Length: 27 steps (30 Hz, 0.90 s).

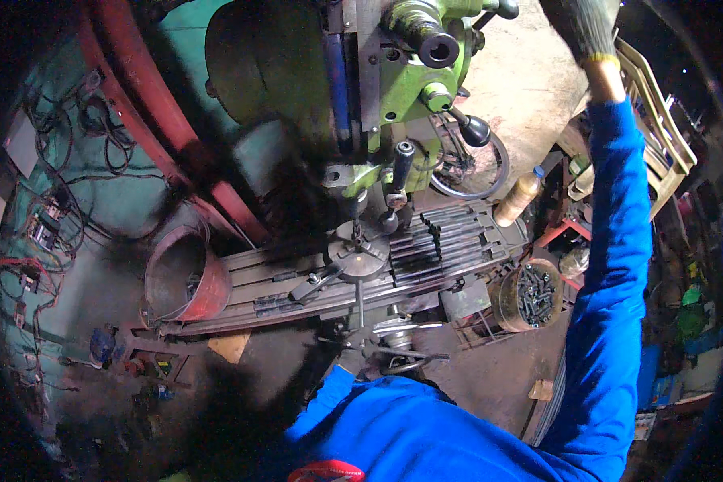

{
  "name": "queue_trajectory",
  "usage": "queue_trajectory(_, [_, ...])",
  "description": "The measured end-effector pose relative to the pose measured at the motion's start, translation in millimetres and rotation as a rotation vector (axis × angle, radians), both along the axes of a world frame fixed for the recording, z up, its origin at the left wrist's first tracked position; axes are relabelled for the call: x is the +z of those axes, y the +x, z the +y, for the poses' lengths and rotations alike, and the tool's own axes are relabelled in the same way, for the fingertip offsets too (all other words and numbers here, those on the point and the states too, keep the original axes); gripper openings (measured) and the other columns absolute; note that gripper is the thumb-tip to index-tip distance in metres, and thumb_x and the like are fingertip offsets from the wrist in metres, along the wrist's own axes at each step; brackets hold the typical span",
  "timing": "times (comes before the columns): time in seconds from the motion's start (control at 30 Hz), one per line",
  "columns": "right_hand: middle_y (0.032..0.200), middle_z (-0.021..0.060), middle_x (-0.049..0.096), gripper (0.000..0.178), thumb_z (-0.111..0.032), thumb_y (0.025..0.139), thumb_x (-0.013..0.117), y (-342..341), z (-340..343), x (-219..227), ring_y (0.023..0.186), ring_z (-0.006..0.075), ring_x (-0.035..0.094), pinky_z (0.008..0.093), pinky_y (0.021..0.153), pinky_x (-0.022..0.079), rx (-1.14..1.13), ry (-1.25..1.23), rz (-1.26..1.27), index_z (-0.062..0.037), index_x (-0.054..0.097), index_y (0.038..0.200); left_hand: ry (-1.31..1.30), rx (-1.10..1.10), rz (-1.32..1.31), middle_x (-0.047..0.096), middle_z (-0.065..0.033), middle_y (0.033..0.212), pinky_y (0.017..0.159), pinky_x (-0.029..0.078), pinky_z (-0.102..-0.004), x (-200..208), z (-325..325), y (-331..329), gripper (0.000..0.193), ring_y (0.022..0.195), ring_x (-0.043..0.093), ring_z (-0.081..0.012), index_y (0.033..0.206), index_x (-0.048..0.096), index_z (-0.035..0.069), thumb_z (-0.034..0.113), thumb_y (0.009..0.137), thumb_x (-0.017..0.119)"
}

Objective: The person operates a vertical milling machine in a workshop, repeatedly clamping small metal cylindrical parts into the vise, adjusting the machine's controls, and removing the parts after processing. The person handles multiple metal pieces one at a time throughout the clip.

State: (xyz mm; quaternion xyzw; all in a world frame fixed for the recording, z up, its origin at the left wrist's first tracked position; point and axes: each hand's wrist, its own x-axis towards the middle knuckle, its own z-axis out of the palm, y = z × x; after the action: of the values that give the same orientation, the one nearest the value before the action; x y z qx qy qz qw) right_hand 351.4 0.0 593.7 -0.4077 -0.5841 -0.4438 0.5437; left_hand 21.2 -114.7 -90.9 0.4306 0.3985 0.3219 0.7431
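Dark and partly in shadow, my gloved left hand (357,347) is low in front of the machine table. Its fingers appear closed around the lower end of a metal bar handle (360,305). That bar runs up to a round clamping fixture (360,259) under the spindle of a green drilling or milling machine (414,76). My right arm stretches up along the right side. Its grey glove with a yellow cuff, my right hand (580,30), is at the top edge, where the fingers are out of sight. A black-knobbed lever (472,128) sticks out from the machine head.
Metal rods (446,241) lie side by side on the slotted table (249,269). A red bucket (209,285) sits at its left end, a bottle with a blue cap (520,195) at its right. Beside it is a tub of metal parts (506,301). A handwheel (402,363) sits below.
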Motion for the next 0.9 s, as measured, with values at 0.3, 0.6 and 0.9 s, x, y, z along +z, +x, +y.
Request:
queue_trajectory(0.3, [0.078,0.0073,0.057,0.021,-0.017,0.097,0.052,-27,-43,-183,0.074,0.0198,0.054,0.0339,0.064,0.042,0.185,-0.295,0.600,-0.0011,0.057,0.083,0.138,0.207,-0.024,0.052,-0.0014,0.066,0.054,0.041,-0.0307,-17,-14,-7,0.013,0.059,0.052,-0.0172,0.074,0.056,0.008,0.011,0.084,0.065])
queue_trajectory(0.6, [0.128,0.0243,0.057,0.048,-0.035,0.098,0.054,-154,-181,-623,0.114,0.0424,0.057,0.0471,0.092,0.049,0.187,-1.809,0.411,-0.0070,0.049,0.136,-0.250,-0.101,-0.407,0.050,-0.0025,0.065,0.050,0.041,-0.0327,3,5,-2,0.024,0.056,0.052,-0.0199,0.075,0.052,0.014,0.026,0.096,0.053])
queue_trajectory(0.9, [0.133,0.0316,0.051,0.047,-0.020,0.100,0.043,-169,-200,-771,0.120,0.0464,0.052,0.0503,0.105,0.041,0.212,-1.590,0.508,-0.0009,0.042,0.143,0.108,0.090,-0.026,0.060,-0.0092,0.083,0.064,0.049,-0.0319,3,-20,9,0.023,0.072,0.061,-0.0207,0.092,0.060,0.008,0.028,0.097,0.054])
